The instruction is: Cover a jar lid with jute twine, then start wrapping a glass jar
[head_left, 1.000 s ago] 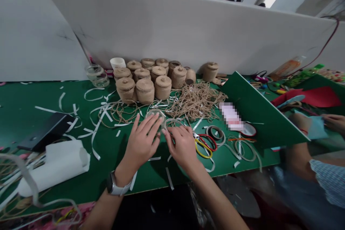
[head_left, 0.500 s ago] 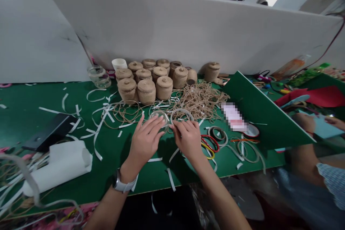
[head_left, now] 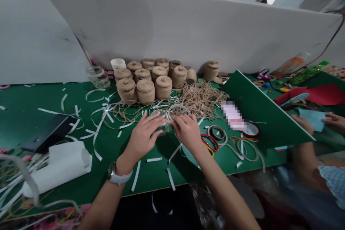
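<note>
Left hand: fingers spread, resting on container | clear container: left hand's 1 o'clock | tape ring: just beside container, right hand's 11 to 12 o'clock | right hand: seemingly pinching ring's near edge | step: apparently working tape against container | next move likely calls for steady container, controlled tape

- Clear round object is touched by left hand.
- Pale looped strip is pinched by right hand.
- Brown, rounded jars are grouped behind.
</note>
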The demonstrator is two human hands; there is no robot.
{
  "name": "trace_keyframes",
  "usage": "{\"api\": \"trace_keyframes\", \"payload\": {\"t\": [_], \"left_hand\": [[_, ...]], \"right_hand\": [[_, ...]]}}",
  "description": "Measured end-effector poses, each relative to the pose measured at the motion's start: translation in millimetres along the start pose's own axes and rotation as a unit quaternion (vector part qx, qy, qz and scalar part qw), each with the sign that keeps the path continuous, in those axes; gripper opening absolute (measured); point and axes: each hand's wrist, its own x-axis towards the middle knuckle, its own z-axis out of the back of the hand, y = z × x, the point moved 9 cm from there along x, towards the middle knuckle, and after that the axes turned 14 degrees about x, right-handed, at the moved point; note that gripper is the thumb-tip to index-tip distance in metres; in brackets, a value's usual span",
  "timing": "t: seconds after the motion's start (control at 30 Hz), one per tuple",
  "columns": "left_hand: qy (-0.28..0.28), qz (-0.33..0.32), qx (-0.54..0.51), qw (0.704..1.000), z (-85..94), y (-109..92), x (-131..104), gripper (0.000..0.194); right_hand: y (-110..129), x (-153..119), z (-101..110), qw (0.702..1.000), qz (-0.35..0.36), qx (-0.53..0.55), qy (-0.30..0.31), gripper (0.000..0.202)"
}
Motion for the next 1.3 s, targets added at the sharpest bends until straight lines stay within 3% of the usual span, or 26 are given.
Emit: {"api": "trace_keyframes", "payload": {"t": [0.13,0.43,0.73,0.97,1.07,1.2,1.3], "left_hand": [[0.032,0.004,0.025,0.999,2.4,-3.1,4.4,0.033],[-0.031,0.033,0.112,0.993,-2.5,-21.2,8.1,0.036],[-0.019,0.015,0.077,0.997,-1.3,-16.1,9.4,0.033],[-0.064,0.082,0.006,0.995,10.0,-0.4,15.3,0.026],[-0.025,0.115,-0.009,0.993,4.9,14.5,21.3,0.04],[0.05,0.099,-0.035,0.993,-9.9,20.0,27.6,0.044],[0.052,0.088,-0.048,0.994,-13.3,17.4,29.6,0.042]], "right_hand": [[-5.5,3.5,-1.3,0.999,-0.014,0.031,0.022,0.026],[2.1,-0.6,3.6,0.997,-0.048,0.043,0.047,0.016],[0.4,4.7,9.4,0.999,-0.025,0.007,0.023,0.018],[4.4,2.7,11.0,0.998,-0.046,-0.004,0.039,0.02],[5.2,1.8,11.4,0.997,-0.059,-0.006,0.044,0.021],[5.6,-0.2,9.6,0.996,-0.073,-0.012,0.044,0.021],[2.5,-2.0,9.2,0.995,-0.102,0.008,0.023,0.021]]}}
